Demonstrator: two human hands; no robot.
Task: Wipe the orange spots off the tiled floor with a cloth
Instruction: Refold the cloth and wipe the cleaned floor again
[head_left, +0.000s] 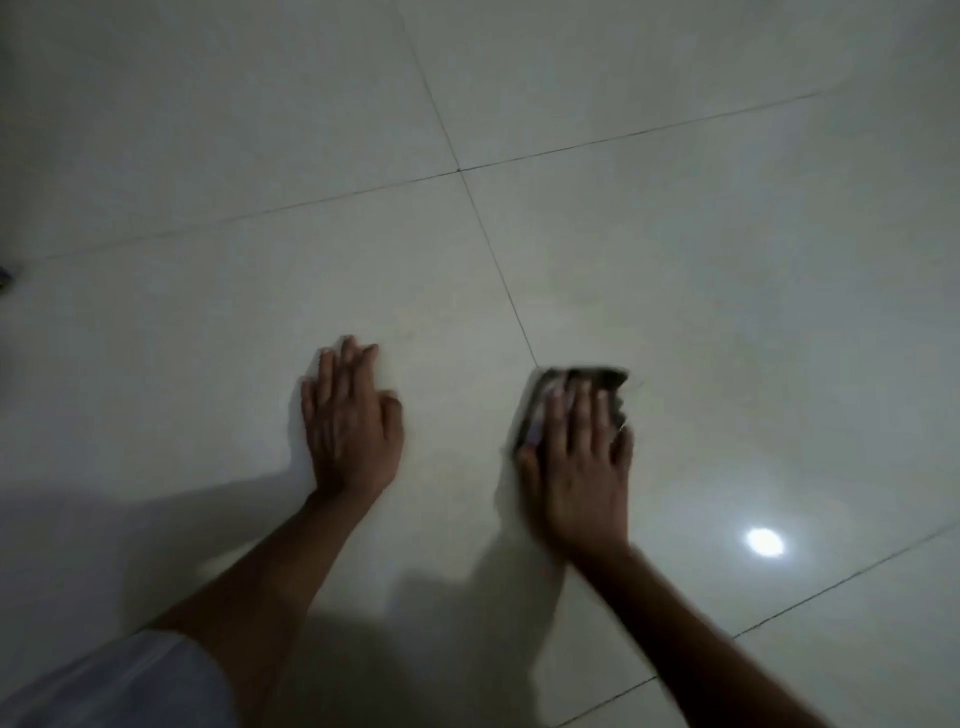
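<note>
A dark folded cloth (597, 378) lies on the pale tiled floor (675, 260), just right of a grout line. My right hand (576, 467) presses flat on the cloth with straight fingers, and the cloth shows beyond and beside the fingertips. Its outline is blurred by motion. My left hand (350, 426) rests flat on the floor to the left, fingers straight, holding nothing. No orange spots show on the tiles in this dim, blurred frame.
Grout lines cross at a joint (459, 170) ahead of my hands. A bright lamp reflection (764, 542) glints on the tile at the right. A pale sleeve (104, 680) fills the lower left corner. A dark object (5, 278) peeks in at the left edge.
</note>
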